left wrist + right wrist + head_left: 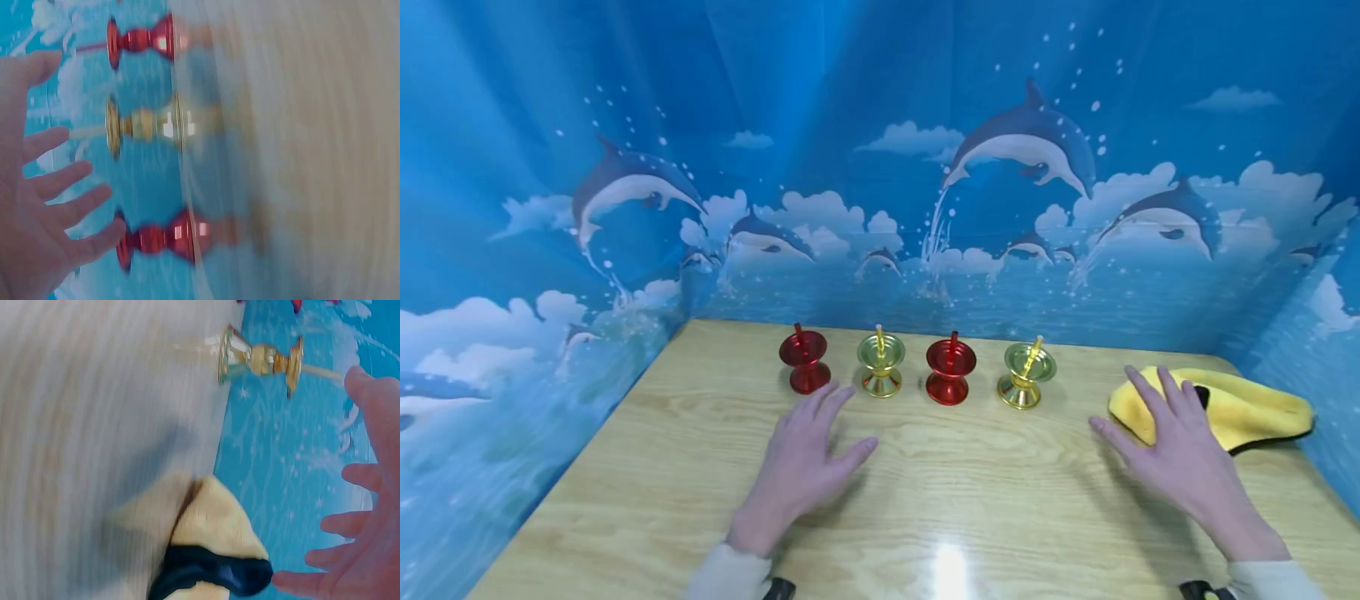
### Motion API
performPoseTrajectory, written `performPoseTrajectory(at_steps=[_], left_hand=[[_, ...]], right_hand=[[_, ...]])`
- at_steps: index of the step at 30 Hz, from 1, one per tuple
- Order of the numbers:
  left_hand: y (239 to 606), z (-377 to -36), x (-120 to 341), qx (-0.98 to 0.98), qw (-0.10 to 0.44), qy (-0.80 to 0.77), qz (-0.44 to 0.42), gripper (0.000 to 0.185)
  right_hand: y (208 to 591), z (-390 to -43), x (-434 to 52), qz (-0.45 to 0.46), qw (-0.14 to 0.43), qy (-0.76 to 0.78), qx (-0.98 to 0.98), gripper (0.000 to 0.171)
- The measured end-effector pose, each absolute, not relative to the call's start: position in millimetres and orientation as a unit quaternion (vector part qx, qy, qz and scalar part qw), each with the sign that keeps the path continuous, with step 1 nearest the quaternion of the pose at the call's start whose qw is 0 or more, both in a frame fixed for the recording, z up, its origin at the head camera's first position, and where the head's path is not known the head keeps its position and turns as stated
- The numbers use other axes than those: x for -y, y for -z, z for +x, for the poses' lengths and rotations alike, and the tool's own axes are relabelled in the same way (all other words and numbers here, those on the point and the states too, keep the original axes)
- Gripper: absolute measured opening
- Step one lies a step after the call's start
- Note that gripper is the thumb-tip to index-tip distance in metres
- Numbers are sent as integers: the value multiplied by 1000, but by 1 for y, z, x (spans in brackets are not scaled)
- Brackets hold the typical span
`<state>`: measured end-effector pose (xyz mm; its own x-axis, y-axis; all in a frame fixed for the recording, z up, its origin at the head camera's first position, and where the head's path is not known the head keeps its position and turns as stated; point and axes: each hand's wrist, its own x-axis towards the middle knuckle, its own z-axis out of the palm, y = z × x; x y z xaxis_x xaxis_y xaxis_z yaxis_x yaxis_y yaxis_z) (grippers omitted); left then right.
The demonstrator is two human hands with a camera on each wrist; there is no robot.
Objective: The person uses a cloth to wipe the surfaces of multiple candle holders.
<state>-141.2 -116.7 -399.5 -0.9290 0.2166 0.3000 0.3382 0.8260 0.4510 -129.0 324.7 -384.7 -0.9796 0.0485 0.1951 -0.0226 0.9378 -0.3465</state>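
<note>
My left hand (pixel 805 458) is spread over the table (pixel 970 492), thumb well out from the fingers, holding nothing, just in front of the left red stand (pixel 809 378) and left gold stand (pixel 882 382). In the left wrist view my little finger overlaps the left red stand's bowl; can't tell if they touch. My right hand (pixel 1180 454) is also wide open with fingers apart, nothing held, and covers part of the yellow plush (pixel 1262 408) at the table's right end; contact unclear. The plush lies on its side and has a black band (pixel 215 570), which my little fingertip meets in the right wrist view. Four stands make a row near the back edge: left red, left gold, right red stand (pixel 948 387), right gold stand (pixel 1019 392). All are upright, each with a thin stick in its bowl; the right gold one's leans right. Dolphin backdrop (pixel 850 108) behind, light sleeves (pixel 730 573) on both arms.
</note>
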Motion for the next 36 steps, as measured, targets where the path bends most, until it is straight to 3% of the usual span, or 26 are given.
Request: performPoseTrajectory(at_steps=[7,17,25,36], left_hand=[[394,-142,69,910,90,353,-199,58],[391,-162,-2,871,35,444,-207,42],[392,-179,-46,848,-3,508,-155,42],[396,-192,-89,854,15,506,-120,64]], right_hand=[[379,-139,-353,-48,161,-211,963,81],[386,-152,-394,-102,145,-215,960,77],[393,-157,-405,-140,90,-213,963,72],[396,-157,-400,-112,124,-211,963,55]])
